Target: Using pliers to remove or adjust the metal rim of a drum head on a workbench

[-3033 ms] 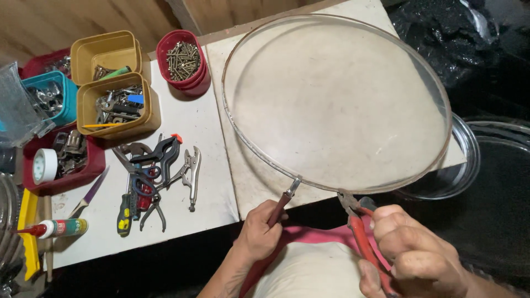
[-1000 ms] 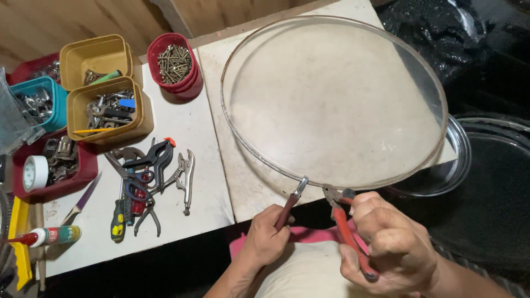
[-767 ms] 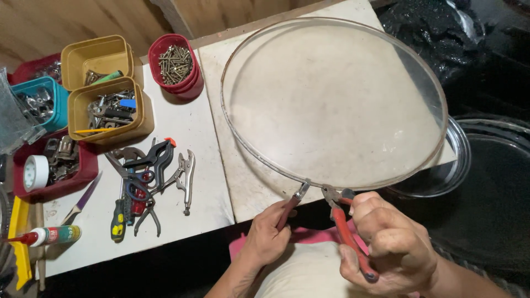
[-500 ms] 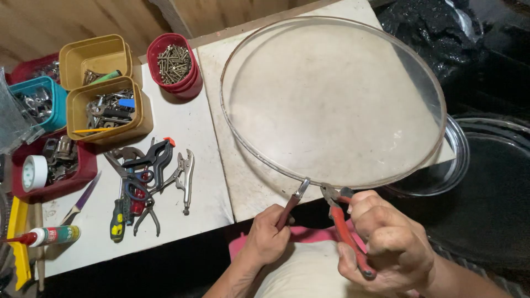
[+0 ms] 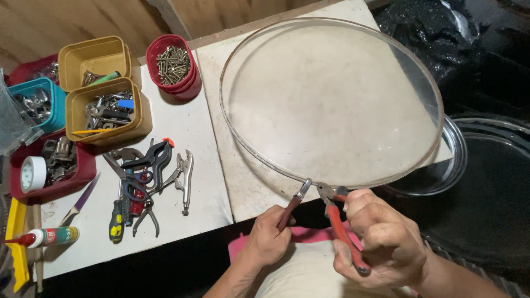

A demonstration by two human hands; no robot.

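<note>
A large round metal hoop with a fine mesh across it lies flat on the white table. My left hand grips a tool with a dark red handle, whose metal jaw bites the near rim of the hoop. My right hand is closed on red-handled pliers, their jaws on the same spot of the rim, just right of the other tool.
A pile of pliers, clamps and screwdrivers lies left of the hoop. Behind it stand yellow bins of hardware, a red tub of screws, a teal bin. A glue bottle lies front left. Round metal trays sit right.
Both hands stay at the hoop's near rim. The two tool jaws have drawn slightly closer together on the rim. The view shifted a little.
</note>
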